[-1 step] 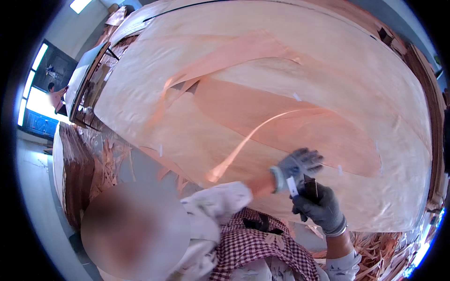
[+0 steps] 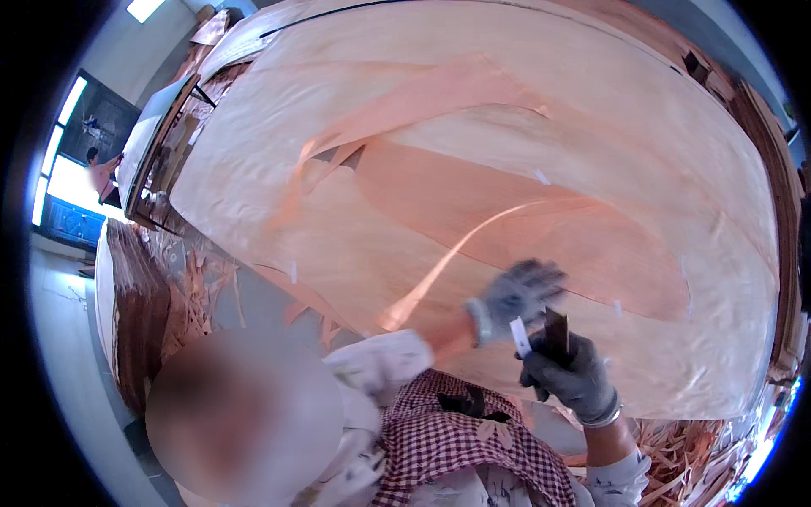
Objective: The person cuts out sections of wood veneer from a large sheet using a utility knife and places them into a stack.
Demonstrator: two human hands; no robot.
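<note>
A broad sheet of pale wood veneer spreads before me, with an orange-brown veneer piece and a curling thin strip lying on it. My left hand, in a grey glove and blurred by motion, hovers over the sheet with its fingers stretched out, holding nothing I can see. Beside it, my gloved right hand is closed round a dark flat blade-like tool. A short white strip, like tape, stands up at that hand's fingers. Small white tape pieces stick to the veneer.
Veneer scraps are heaped at the lower right, with more offcuts at the left. A stack of veneer stands on the left. Farther back, a person is at another table. A checked apron covers my front.
My left hand has moved left and slightly up, away from the right hand. The right hand has shifted slightly left with the blade and white strip still in it.
</note>
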